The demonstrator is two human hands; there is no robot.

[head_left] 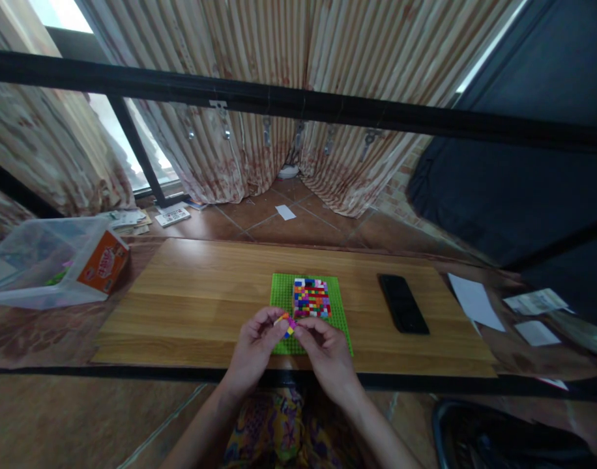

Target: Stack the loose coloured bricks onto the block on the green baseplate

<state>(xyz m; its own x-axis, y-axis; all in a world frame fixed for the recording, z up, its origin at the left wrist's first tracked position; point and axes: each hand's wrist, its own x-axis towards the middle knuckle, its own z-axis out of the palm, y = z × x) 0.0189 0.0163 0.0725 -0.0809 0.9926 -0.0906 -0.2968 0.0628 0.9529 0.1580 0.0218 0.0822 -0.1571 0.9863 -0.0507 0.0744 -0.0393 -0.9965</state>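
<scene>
Both my hands meet over the near edge of a green studded baseplate [337, 303]. Between the fingertips is a small cluster of toy building bricks [291, 326] in orange, yellow, magenta and blue. My left hand [259, 342] pinches its left side with thumb and fingers. On the other side, my right hand [328, 352] is closed with thumb and forefinger against the cluster. Just beyond the fingertips, a block of many-coloured bricks [312, 296] stands on the baseplate. My fingers cover part of the cluster and the block's near left corner.
The baseplate lies on a wooden board [205, 293]. A black phone [403, 304] rests to the right, with white paper [476, 303] beyond it. At the left stands a clear plastic box [49, 260] with an orange label. A dark rail [298, 104] crosses in front of the curtains [259, 39].
</scene>
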